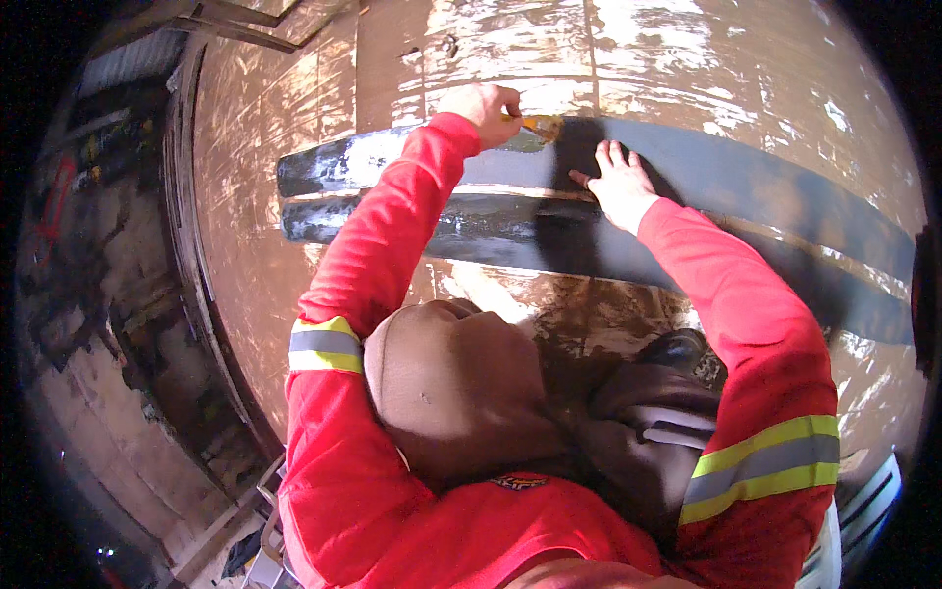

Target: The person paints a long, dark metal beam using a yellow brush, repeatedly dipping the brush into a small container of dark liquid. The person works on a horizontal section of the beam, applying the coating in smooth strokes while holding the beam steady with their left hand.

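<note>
Two long grey boards lie side by side on the floor, slightly curved in the picture. The far board [721,157] and the near board [628,255] both have darker, wet-looking ends at the left. At the far board's upper edge, my left hand [478,110] is closed around a paintbrush [538,125] with an orange handle. Its brownish tip touches the board's surface beside a dark patch. My right hand [621,185] rests on the same board to the right of the brush, fingers apart, holding nothing.
The brown floor [255,196] is streaked with white smears and bright sunlight. A dark-clad knee [456,383] and a dark shoe [687,358] are close to the near board. Wooden pieces [250,25] stand at the far left, and a white chair-like piece [868,515] at lower right.
</note>
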A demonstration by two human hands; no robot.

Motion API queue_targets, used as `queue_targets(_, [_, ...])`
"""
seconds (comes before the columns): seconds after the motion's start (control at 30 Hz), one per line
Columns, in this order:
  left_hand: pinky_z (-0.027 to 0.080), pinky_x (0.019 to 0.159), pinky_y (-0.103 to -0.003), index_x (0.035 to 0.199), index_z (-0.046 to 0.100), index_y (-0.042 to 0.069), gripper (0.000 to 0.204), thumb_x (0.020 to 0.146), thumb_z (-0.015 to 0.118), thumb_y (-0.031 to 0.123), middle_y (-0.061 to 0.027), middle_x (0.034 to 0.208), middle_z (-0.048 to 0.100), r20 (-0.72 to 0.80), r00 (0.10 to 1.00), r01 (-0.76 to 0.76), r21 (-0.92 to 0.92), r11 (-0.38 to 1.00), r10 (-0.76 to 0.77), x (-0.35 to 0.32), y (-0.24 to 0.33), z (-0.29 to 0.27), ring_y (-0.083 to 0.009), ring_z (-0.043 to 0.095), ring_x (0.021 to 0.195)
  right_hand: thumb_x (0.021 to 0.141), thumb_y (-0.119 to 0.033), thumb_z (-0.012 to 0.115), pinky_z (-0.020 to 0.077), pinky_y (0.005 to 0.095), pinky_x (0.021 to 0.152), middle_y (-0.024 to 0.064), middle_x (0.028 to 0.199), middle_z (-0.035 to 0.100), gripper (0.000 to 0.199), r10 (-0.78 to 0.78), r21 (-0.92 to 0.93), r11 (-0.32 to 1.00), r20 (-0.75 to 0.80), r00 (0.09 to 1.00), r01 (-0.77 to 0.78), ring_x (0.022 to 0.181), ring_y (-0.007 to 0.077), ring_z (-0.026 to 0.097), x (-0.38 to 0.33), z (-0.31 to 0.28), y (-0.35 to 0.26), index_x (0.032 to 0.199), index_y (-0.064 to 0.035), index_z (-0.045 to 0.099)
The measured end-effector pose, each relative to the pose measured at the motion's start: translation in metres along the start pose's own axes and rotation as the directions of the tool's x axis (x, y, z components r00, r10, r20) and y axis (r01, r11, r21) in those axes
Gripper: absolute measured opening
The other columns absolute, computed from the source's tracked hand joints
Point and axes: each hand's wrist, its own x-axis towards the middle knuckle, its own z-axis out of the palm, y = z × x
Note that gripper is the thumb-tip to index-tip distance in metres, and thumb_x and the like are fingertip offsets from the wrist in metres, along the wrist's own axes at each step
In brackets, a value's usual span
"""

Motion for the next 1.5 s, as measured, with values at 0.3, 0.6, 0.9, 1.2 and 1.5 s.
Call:
queue_targets(0.3, [0.053,0.074,-0.042,0.094,0.069,0.011,0.036,0.077,0.062,0.043,-0.0155,0.094,0.068,0.107,0.915,0.292,0.489,0.822,-0.389,-0.038,-0.046,0.005,-0.0306,0.066,0.088,0.091,-0.019,0.047,0.0323,0.0518,0.099,0.023,0.143,0.024,0.056,-0.006,0.011,1.0,-0.018,1.0,0.006,0.133,0.0395,0.024,0.0,0.002,0.001,0.142,-0.0338,0.031])
queue_targets(0.6, [0.053,0.074,-0.043,0.097,0.067,0.015,0.028,0.083,0.057,0.037,-0.0127,0.091,0.068,0.045,0.893,0.359,0.533,0.767,-0.449,-0.077,-0.115,0.008,-0.0313,0.066,0.088,0.09,-0.017,0.047,0.0337,0.0504,0.097,0.0239,0.141,0.026,0.056,-0.018,0.011,1.0,-0.075,0.997,0.019,0.131,0.0395,0.026,0.0,0.006,0.002,0.142,-0.0328,0.033])
queue_targets(0.9, [0.051,0.072,-0.043,0.086,0.069,0.016,0.032,0.074,0.066,0.045,-0.0146,0.082,0.067,0.088,0.958,0.252,0.202,0.946,-0.274,-0.054,-0.087,0.01,-0.0331,0.064,0.082,0.074,-0.01,0.066,0.0319,0.0493,0.103,0.0254,0.143,0.024,0.075,0.01,0.106,0.994,-0.05,0.999,-0.004,0.134,0.0396,0.025,-0.001,0.001,0.003,0.14,-0.0286,0.036])
queue_targets(1.2, [0.053,0.068,-0.042,0.092,0.067,0.014,0.022,0.077,0.064,0.029,-0.0137,0.084,0.068,0.01,0.922,0.329,0.508,0.796,-0.387,-0.112,-0.118,0.038,-0.0309,0.067,0.08,0.072,-0.01,0.068,0.0324,0.0493,0.102,0.0257,0.143,0.024,0.079,0.008,0.103,0.995,-0.087,0.996,0.001,0.134,0.039,0.024,0.0,0.004,0.0,0.141,-0.0294,0.035])
queue_targets(1.5, [0.052,0.066,-0.043,0.084,0.066,0.016,0.017,0.076,0.065,0.03,-0.0125,0.076,0.066,-0.076,0.915,0.403,0.128,0.906,-0.396,-0.136,-0.132,0.041,-0.0324,0.065,0.075,0.085,-0.014,0.053,0.0332,0.0506,0.099,0.0236,0.142,0.024,0.063,0.002,0.066,0.998,-0.021,1.0,-0.001,0.133,0.0383,0.024,-0.005,-0.009,0.0,0.142,-0.0335,0.032])
